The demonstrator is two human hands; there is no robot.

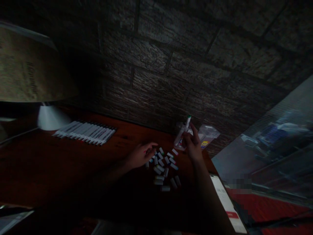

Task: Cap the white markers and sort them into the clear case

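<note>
Holds a green-ended white stick (188, 122) in the right hand's (194, 147) narrowed fingers, beyond the loose caps (160, 162), probably to clear them. Curls the left hand (141, 155) at the caps' left side; cannot tell whether gripping any. Shows markers (89, 132) aligned left of the caps, perhaps against mixing; shows bare counter (128, 137) between, edge right of the caps.

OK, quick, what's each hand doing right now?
Left hand: partly curled near the marker caps; whether holding anything, can't tell.
Right hand: closed, holding a green-ended marker.

hands (193, 146) and forearms (204, 182) bare; the left hand (140, 157) bears small red marks (144, 151).
</note>
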